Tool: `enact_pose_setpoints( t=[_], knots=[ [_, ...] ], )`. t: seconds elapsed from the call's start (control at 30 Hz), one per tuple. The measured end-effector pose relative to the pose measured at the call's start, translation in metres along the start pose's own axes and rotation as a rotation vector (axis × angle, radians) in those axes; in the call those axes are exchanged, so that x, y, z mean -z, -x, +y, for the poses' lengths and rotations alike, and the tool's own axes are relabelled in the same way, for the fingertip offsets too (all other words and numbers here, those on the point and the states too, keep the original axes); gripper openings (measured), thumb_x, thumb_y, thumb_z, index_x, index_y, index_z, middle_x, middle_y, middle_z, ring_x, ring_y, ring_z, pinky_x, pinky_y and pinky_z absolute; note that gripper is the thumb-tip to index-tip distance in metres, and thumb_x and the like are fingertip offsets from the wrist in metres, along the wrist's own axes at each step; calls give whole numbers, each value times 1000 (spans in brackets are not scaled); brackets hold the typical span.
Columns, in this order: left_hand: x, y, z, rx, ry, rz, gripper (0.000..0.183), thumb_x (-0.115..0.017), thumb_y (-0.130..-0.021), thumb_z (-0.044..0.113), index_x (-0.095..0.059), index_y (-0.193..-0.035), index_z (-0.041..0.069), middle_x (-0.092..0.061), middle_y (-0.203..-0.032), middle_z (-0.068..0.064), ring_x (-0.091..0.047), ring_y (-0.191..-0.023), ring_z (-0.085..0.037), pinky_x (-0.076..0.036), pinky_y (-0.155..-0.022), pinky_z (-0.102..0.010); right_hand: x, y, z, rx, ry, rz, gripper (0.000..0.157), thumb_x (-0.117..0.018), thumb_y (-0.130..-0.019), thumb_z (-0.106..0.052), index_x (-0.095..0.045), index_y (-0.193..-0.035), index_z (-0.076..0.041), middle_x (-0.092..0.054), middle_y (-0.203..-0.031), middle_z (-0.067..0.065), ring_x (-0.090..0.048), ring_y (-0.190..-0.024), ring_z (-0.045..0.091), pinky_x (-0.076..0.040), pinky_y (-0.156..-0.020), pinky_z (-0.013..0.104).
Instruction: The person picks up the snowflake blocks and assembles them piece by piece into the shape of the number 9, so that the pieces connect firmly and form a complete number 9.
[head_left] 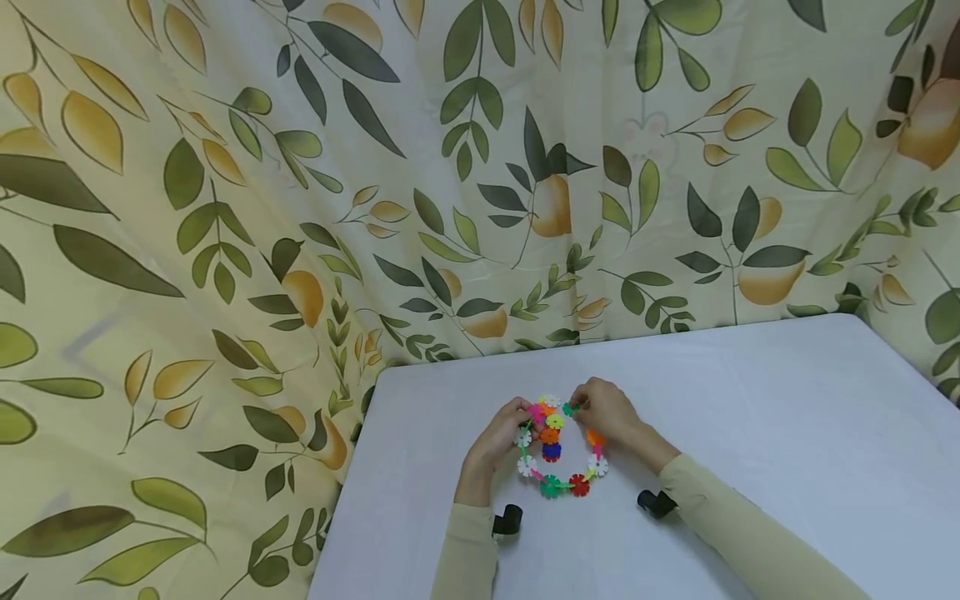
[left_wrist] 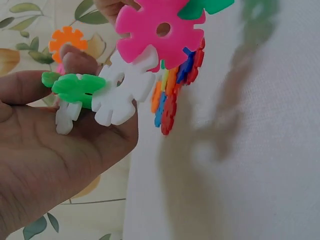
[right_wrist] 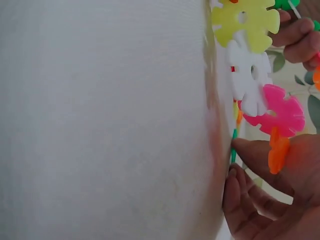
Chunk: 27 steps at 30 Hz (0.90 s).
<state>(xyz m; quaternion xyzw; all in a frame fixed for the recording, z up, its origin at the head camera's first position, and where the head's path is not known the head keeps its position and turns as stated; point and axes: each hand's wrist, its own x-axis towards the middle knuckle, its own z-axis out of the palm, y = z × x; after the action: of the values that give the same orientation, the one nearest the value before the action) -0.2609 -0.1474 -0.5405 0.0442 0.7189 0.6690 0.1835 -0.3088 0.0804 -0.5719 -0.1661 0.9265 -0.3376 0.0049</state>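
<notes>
Over a white-covered desk (head_left: 765,433), a person's two hands work on a colourful chain of notched plastic discs (head_left: 579,484), which curves in a loop between them, with a shorter strip of discs (head_left: 552,452) inside the curve. The left hand (head_left: 491,442) has its fingers bent round the chain's left side, near a pink disc. The right hand (head_left: 609,410) pinches a small green disc (head_left: 570,409) between thumb and fingertips, close to the strip's top; whether it is already slotted in cannot be told. The step in hand looks like joining discs; the next move probably calls for lining up slots and pressing gently while the left hand steadies the chain.
</notes>
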Motion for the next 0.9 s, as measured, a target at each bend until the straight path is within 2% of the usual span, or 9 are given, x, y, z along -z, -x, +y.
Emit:
enact_pose_setpoints(
  t=[0.2, 0.33, 0.43, 0.6, 0.7, 0.9],
  knots=[
    [-3, 1, 3, 5, -82, 33, 31, -47, -110, 38, -57, -113, 9, -57, -100, -2, -55, -92, -16, -44, -84, -32, 2, -4, -2, -22, 5, -38, 28, -83, -87, -9, -79, -114, -6, -66, -99, 10, -63, -91, 26, -57, -82, 46],
    [-5, 1, 3, 1, -119, 32, 33, -53, -109, 36, -61, -118, 5, -60, -107, -2, -55, -97, -16, -44, -88, -34, 2, -4, 1, -34, 5, -36, 22, -84, -86, -11, -78, -106, -4, -66, -97, 10, -63, -89, 25, -56, -82, 47],
    [-5, 0, 1, 2, -111, 18, 34, -57, -107, 34, -64, -117, 2, -61, -103, -4, -56, -94, -17, -45, -88, -34, 1, -3, 3, -55, -32, -11, 21, -86, -84, -11, -74, -100, -5, -68, -92, 6, -63, -84, 22, -56, -79, 43],
    [-4, -2, -2, 12, -93, -10, 30, -64, -104, 33, -67, -116, 6, -62, -98, -8, -56, -89, -18, -45, -84, -33, 3, 2, 4, -67, -147, 52, 14, -81, -87, -9, -74, -99, -5, -68, -83, 2, -61, -76, 19, -52, -71, 35],
    [-5, -3, -2, 25, -95, -12, 30, -66, -103, 35, -68, -116, 7, -62, -96, -6, -56, -89, -19, -44, -82, -33, 7, 7, 1, -68, -236, 77, 12, -79, -91, -10, -76, -103, -6, -69, -83, 1, -61, -74, 19, -52, -68, 31],
    [-5, -4, -1, 42, -91, -12, 44, -63, -104, 36, -63, -124, -3, -59, -88, -1, -54, -87, -19, -41, -85, -36, 19, 18, -13, -72, -460, 69, 20, -77, -96, -13, -77, -114, -5, -75, -87, 8, -73, -76, 31, -60, -67, 33]
  ],
)
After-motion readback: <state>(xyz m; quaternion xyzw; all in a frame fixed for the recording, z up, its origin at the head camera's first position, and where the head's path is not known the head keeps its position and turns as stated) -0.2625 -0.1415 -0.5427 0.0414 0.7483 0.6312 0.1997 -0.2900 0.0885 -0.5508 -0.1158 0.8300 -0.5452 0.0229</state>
